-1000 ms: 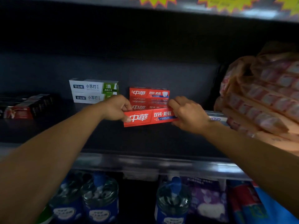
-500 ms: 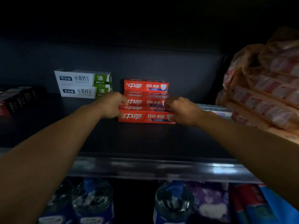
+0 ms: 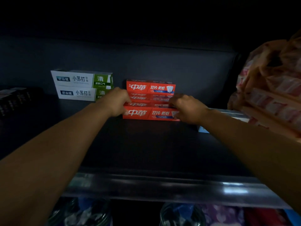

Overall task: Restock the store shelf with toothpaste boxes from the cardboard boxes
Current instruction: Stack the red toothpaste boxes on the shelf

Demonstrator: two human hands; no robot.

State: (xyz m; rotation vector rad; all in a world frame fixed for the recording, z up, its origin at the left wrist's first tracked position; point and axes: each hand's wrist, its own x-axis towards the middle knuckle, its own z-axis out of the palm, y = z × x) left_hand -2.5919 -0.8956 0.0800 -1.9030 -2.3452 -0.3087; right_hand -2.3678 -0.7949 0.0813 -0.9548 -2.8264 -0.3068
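**Two hands set a red toothpaste box on a dark shelf**

A person reaches both arms into a dim store shelf. Between the hands lies a red box, flat on the shelf, its long axis running left to right across the view. The left hand grips the box's left end with fingers curled round it; the right hand grips the right end the same way. Both hands look equally near. Directly behind the box, farther from the person, stands a red stack of matching boxes. The held box seems to sit just in front of it, so the likely move is a straight push backward. Left of the stack rest two white boxes. A bag of packets fills the right.
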